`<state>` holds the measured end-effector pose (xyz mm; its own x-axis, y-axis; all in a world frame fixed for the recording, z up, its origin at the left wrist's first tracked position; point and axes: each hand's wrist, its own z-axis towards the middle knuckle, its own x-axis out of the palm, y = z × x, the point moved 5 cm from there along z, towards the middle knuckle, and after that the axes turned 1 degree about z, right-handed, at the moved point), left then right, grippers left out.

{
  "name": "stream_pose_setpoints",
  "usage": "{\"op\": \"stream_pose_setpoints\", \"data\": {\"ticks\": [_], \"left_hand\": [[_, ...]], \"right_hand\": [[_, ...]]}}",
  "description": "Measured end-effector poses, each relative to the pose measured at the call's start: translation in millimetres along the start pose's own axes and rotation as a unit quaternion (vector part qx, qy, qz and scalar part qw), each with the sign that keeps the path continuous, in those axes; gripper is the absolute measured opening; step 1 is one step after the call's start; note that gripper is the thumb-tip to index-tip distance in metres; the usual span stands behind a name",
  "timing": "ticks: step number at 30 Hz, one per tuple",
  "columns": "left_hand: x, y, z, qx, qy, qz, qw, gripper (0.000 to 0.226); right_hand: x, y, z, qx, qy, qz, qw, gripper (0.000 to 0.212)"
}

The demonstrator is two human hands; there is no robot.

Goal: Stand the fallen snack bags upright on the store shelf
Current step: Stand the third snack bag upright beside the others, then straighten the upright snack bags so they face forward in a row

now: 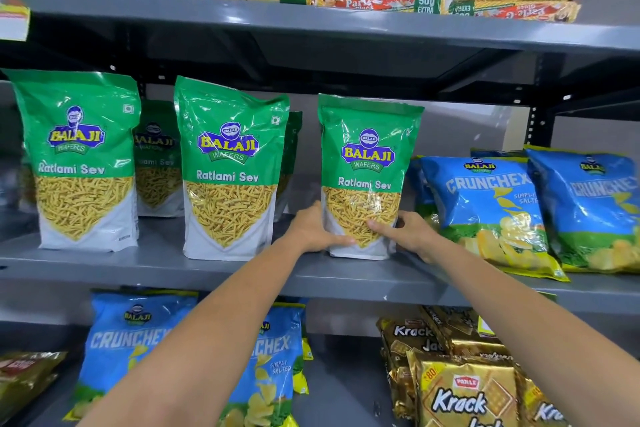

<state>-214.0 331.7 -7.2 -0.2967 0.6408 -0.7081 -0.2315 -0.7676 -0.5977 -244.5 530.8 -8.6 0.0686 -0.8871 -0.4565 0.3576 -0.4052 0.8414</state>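
Left of the held green bag [363, 180] on the middle shelf [207, 270], two green bags stand upright, the left hand [313, 230] and right hand [408, 232] clasp its lower sides (it stands nearly straight), and the blue bags [485, 211] to its right lean back, seemingly undone.

Grey metal shelving [207, 270] with dark perforated uprights [535, 121] stands against a pale grey wall [460, 128].
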Motion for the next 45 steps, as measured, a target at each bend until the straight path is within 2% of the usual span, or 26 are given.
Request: {"op": "stream_pose_setpoints", "data": {"ticks": [4, 9, 15, 17, 19, 22, 26, 30, 32, 35, 38, 40, 42, 43, 45], "left_hand": [[-2.1, -6.5, -16.5, 0.008, 0.012, 0.004, 1.000, 0.105], [-3.2, -8.9, -27.1, 0.008, 0.010, 0.001, 1.000, 0.095], [-2.3, -9.7, -28.7, -0.009, 0.012, -0.023, 1.000, 0.101], [-3.0, -9.1, -30.0, -0.018, 0.008, -0.043, 0.999, 0.106], [-3.1, -8.6, -30.2, -0.015, 0.002, -0.042, 0.999, 0.101], [-0.9, -9.0, -29.8, -0.004, -0.005, -0.037, 0.999, 0.088], [5.2, -11.9, -29.2, -0.002, -0.013, -0.042, 0.999, 0.090], [7.5, -13.7, -28.0, 0.002, -0.019, -0.027, 0.999, 0.086], [6.2, -14.3, -28.0, 0.006, -0.022, -0.020, 1.000, 0.084], [4.0, -16.0, -27.7, 0.009, -0.021, -0.012, 1.000, 0.084], [2.6, -18.3, -29.3, 0.003, -0.013, 0.004, 1.000, 0.086], [1.8, -17.4, -34.2, -0.001, 0.001, 0.015, 1.000, 0.089], [-8.3, -13.4, -42.1, 0.002, -0.020, 0.001, 1.000, 0.086], [-18.3, -10.9, -47.4, 0.007, -0.054, -0.008, 0.998, 0.076], [-48.9, -3.7, -62.4, 0.043, -0.170, -0.008, 0.984, 0.040]], "right_hand": [[-2.9, 7.0, -24.3, 0.003, -0.019, 0.000, 1.000, 0.031], [-5.5, 5.9, -37.2, 0.001, -0.040, -0.017, 0.999, 0.035], [-2.6, 8.6, -41.6, 0.002, -0.034, -0.028, 0.999, 0.071], [-0.9, 4.9, -45.3, 0.006, -0.018, -0.029, 0.999, 0.078], [-0.3, -1.9, -47.0, 0.009, -0.015, -0.039, 0.999, 0.082], [-3.3, -7.6, -46.9, 0.000, -0.030, -0.034, 0.999, 0.076], [-9.0, -12.9, -45.5, 0.001, -0.034, 0.007, 0.999, 0.080], [-11.3, -17.6, -42.0, -0.003, -0.020, 0.027, 0.999, 0.052], [-10.9, -17.6, -40.8, -0.005, -0.010, 0.032, 0.999, 0.048], [-11.8, -18.7, -39.6, -0.010, -0.010, 0.034, 0.999, 0.050], [-11.2, -18.1, -40.8, -0.009, 0.001, 0.015, 1.000, 0.067], [-13.3, -9.7, -45.8, -0.017, -0.041, -0.002, 0.999, 0.090], [-18.1, 10.8, -58.5, -0.054, -0.151, 0.002, 0.987, 0.100], [-19.7, 23.8, -67.3, -0.092, -0.205, 0.009, 0.974, 0.098], [-15.9, 49.4, -85.2, -0.172, -0.290, -0.012, 0.941, 0.085]]}}
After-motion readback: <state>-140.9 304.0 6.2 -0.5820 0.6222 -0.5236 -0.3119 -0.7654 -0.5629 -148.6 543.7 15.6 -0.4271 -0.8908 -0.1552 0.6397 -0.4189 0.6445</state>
